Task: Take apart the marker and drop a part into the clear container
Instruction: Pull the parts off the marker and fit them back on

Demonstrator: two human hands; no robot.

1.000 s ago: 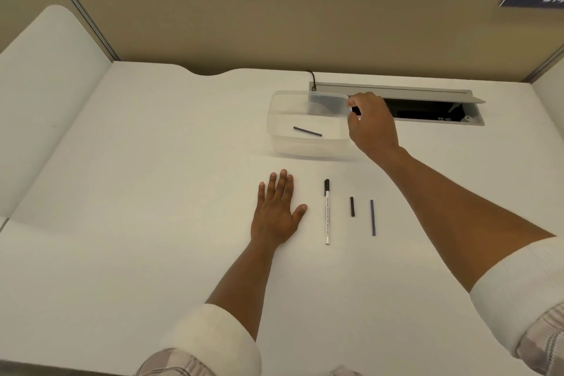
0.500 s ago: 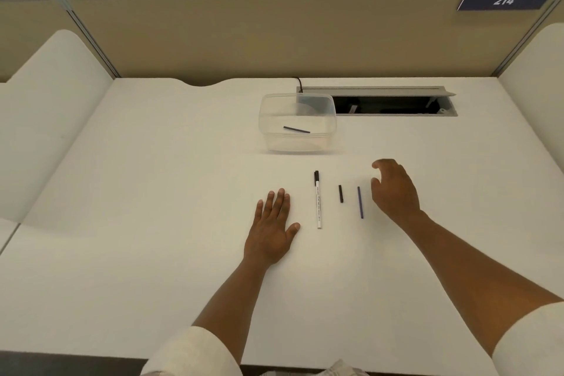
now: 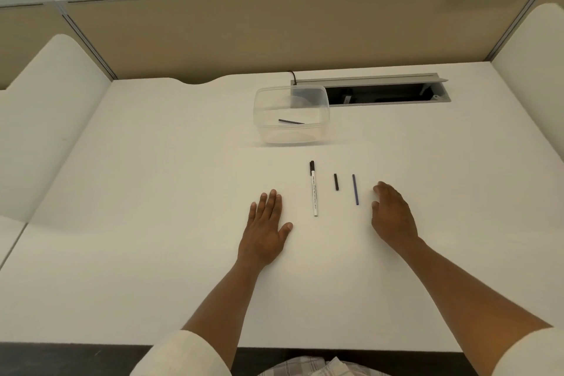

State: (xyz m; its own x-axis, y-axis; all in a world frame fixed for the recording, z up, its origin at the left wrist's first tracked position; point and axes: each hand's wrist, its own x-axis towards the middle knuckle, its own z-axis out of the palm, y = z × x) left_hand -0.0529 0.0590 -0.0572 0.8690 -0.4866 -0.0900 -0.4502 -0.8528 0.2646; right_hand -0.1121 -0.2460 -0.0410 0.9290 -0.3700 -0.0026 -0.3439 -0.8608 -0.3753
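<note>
- Both hands are laid empty on the table: left hand flat, fingers spread; right hand loosely cupped.
- Marker, black piece and blue rod are seen between them (one part already inside the clear container).
- Light, slim, roll-prone pieces are best pinched mid-length.

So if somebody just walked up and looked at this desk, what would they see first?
Probably the two hands, the left hand lying flat and the right hand beside it, both holding nothing. Between them lie a white marker, a short black piece and a thin blue stick. Farther back, a clear container holds one dark part.
</note>
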